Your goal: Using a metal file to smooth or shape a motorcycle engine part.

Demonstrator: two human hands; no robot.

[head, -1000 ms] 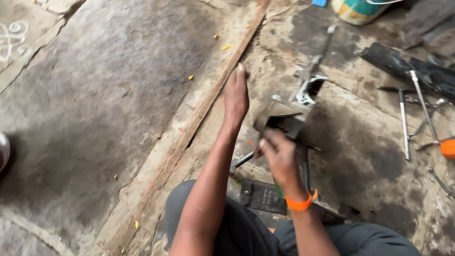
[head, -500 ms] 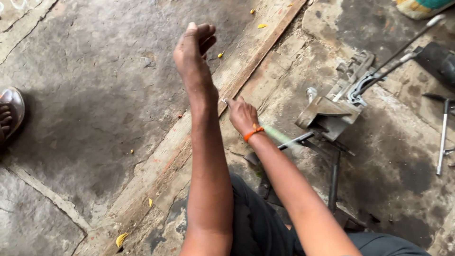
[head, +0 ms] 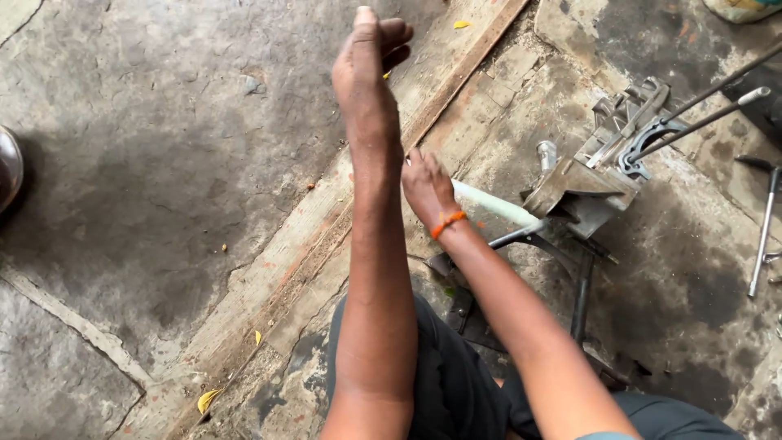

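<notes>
So the person's sitting low on a rough concrete floor, dark trousers visible at the bottom of the view. The left hand is lifted up high in front of the camera, fingers curled loosely together and holding nothing as far as I can see. The right hand, with an orange band at the wrist, is down near the floor and closed round the near end of a pale greenish-white rod. The grip itself is turned away from the camera, so it's hard to say how tight it is. The rod runs off to the right and its far end meets a grey metal block-shaped tool sitting on the floor, with a curved metal clamp piece just behind it. Two thin metal bars stick out of that toward the upper right. A dark bent metal arm lies under the rod. A long wooden strip runs diagonally across the floor, just left of both arms. A slim metal tool lies well apart at the right edge.
</notes>
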